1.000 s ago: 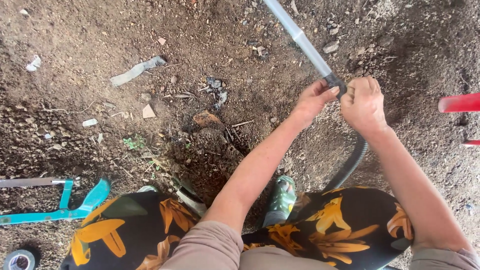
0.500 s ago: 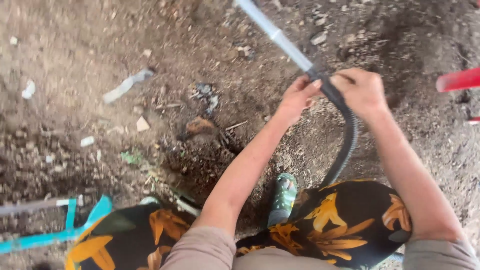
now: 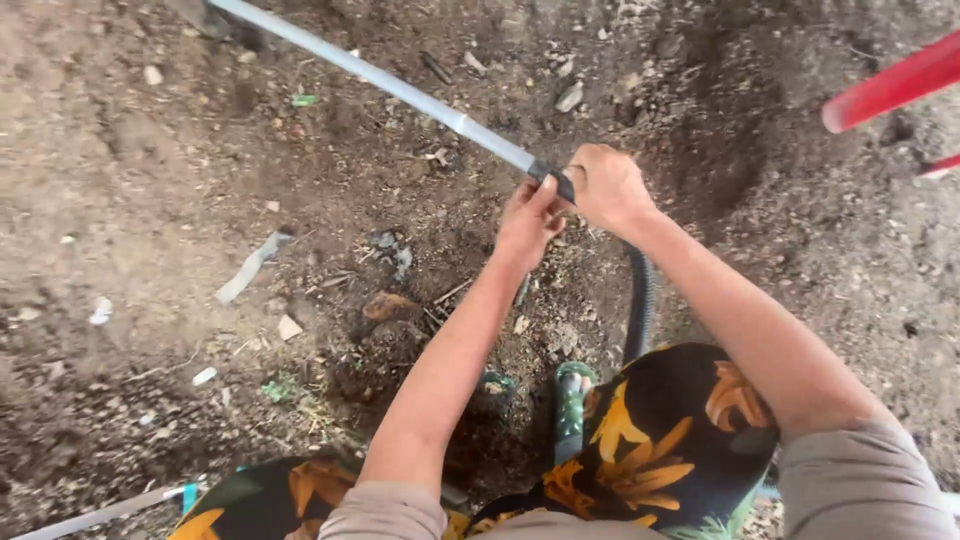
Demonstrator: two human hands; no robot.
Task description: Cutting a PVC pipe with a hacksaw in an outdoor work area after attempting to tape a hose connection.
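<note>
A long grey pipe [image 3: 400,92] runs from the upper left down to the middle, where it meets a black ribbed hose [image 3: 638,300] that curves down toward my lap. My left hand [image 3: 528,222] pinches the joint from below. My right hand [image 3: 606,186] is closed around the hose end at the same joint. Both forearms reach out over dark loose soil. My knees, in black cloth with orange flowers [image 3: 660,440], fill the bottom of the view.
A red bar [image 3: 890,85] juts in at the upper right. A green sandal [image 3: 572,408] rests between my knees. Stones, a pale plastic strip [image 3: 250,266] and scraps litter the dirt. A thin white rod [image 3: 100,514] lies at the bottom left.
The view has swung so more of the grey pipe shows at the upper left. Both hands have stayed on the joint, and the blue frame at the lower left has dropped out of sight.
</note>
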